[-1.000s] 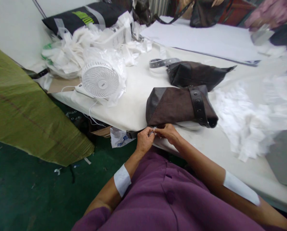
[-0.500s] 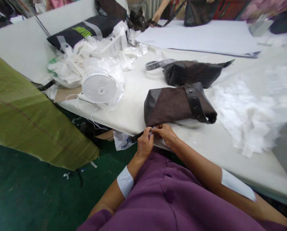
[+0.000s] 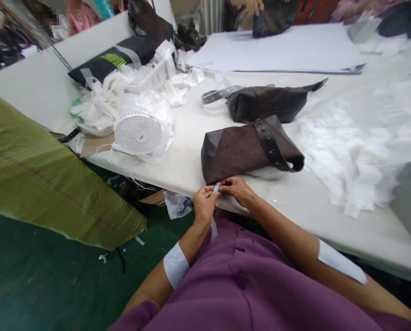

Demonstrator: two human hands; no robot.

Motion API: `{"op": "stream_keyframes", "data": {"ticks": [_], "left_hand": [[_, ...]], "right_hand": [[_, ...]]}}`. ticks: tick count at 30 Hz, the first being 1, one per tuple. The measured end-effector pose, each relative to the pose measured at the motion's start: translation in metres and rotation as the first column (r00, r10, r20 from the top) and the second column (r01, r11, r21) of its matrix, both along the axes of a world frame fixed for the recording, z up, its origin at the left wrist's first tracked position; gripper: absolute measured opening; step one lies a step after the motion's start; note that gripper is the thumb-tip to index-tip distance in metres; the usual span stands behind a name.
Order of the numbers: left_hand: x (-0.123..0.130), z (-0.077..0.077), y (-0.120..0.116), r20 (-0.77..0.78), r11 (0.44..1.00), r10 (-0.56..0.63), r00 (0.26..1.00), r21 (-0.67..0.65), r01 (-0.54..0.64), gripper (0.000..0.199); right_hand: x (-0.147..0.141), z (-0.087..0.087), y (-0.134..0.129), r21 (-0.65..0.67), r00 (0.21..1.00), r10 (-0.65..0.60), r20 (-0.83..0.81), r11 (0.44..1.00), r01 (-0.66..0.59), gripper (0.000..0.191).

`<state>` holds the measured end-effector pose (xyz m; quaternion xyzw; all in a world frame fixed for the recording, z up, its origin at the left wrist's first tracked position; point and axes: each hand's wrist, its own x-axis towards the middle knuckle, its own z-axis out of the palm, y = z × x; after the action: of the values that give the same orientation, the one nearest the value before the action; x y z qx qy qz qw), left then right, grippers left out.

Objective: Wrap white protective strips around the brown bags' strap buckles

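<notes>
A brown and black bag (image 3: pixel 236 149) lies on its side near the front edge of the white table (image 3: pixel 185 161), a studded black strap across it. Just below its near side, my left hand (image 3: pixel 205 202) pinches a small pale, shiny strip (image 3: pixel 216 187). My right hand (image 3: pixel 238 189) meets it from the right, fingers closed at the same strip and close to the bag's lower edge. What exactly the right fingertips grip is too small to tell. Behind lies a second dark bag (image 3: pixel 267 103) with a grey strap.
A white fan (image 3: pixel 138 132) stands at the left before crumpled plastic (image 3: pixel 119 87). White wrapping (image 3: pixel 346 161) is heaped at the right. Large pale sheets (image 3: pixel 277 48) lie at the back, where another person's hand (image 3: pixel 254 5) is near a dark bag. Green cloth (image 3: pixel 54 170) hangs at the left.
The dark strap end beside my left hand no longer shows, and the pale strip is more visible between my hands. The other person's hand has moved right. The view has shifted slightly.
</notes>
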<state>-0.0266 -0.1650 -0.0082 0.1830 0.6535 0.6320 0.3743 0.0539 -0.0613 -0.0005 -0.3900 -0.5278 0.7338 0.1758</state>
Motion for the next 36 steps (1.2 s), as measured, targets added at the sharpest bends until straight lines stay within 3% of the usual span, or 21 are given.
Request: {"op": "stream_keyframes", "data": {"ticks": [5,11,20,24,26,28,32,34,36], "left_hand": [[0.004,0.015,0.001,0.216,0.999,0.031,0.976,-0.022,-0.027,0.029],[0.013,0.034,0.002,0.518,0.997,0.067,0.853,-0.057,-0.044,0.036],[0.009,0.029,0.004,0.47,0.996,0.045,0.882,-0.083,-0.007,0.028],[0.006,0.026,0.002,0.383,0.998,0.029,0.923,-0.061,-0.006,0.028],[0.004,0.025,0.002,0.376,1.0,0.023,0.926,-0.024,-0.015,0.029],[0.002,0.024,0.002,0.426,1.0,-0.001,0.905,0.016,-0.007,0.03],[-0.001,0.022,0.001,0.526,0.999,-0.016,0.85,0.041,-0.007,0.031],[0.0,0.021,0.001,0.533,0.999,-0.007,0.846,0.046,-0.021,0.031],[0.003,0.02,0.0,0.523,0.998,-0.003,0.853,0.058,-0.031,0.031]], "right_hand": [[0.001,-0.004,-0.002,-0.02,0.999,-0.024,0.034,1.0,0.025,0.015],[0.002,-0.008,0.001,-0.032,0.997,0.033,0.067,0.999,-0.031,0.006],[0.003,-0.024,-0.007,0.132,0.988,-0.139,0.069,0.983,0.129,0.018],[-0.003,-0.022,-0.013,0.123,0.981,-0.174,0.089,0.979,0.163,0.02],[-0.007,-0.017,-0.013,0.085,0.975,-0.214,0.063,0.974,0.209,0.02],[-0.009,-0.012,-0.008,-0.041,0.951,-0.309,-0.032,0.951,0.307,0.023],[0.004,-0.004,0.008,-0.37,0.857,-0.484,-0.175,0.839,0.399,0.028],[0.019,-0.002,0.011,-0.388,0.837,-0.531,-0.133,0.805,0.449,0.024],[0.032,0.002,0.005,-0.308,0.833,-0.552,-0.051,0.802,0.512,0.018]]}}
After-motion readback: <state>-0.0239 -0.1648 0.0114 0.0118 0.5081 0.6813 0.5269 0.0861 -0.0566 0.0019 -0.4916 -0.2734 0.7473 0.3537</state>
